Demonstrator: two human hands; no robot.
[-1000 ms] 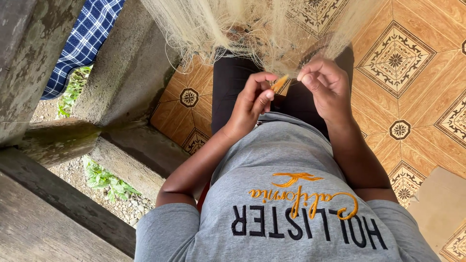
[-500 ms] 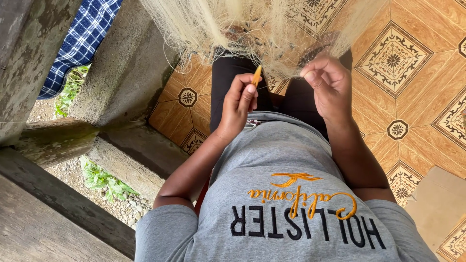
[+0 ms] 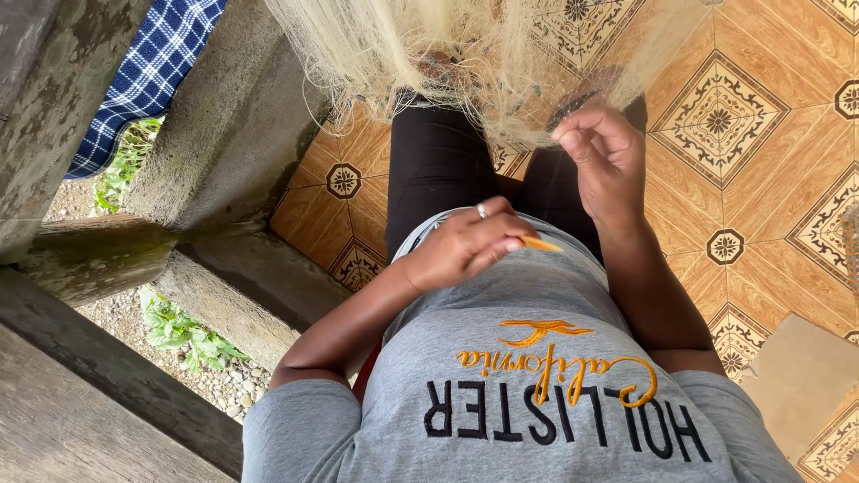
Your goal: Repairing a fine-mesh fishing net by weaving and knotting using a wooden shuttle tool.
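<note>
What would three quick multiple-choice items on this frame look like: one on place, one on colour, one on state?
1. Where is the left hand?
A. up in the net
B. low, in front of the grey shirt
C. on the concrete ledge

2. What colour is the thin tool in the left hand's fingers?
A. orange
B. blue
C. green

3. What is the right hand doing?
A. lying flat on the floor tiles
B. hanging open, away from the net
C. raised, fingers pinched at the lower edge of the pale net

Key: 1 B, the hand sits just above the grey shirt, below the net. 2 A, an orange tip sticks out past the fingers. 3 C, the fingers close together at the net's hanging fringe.
</note>
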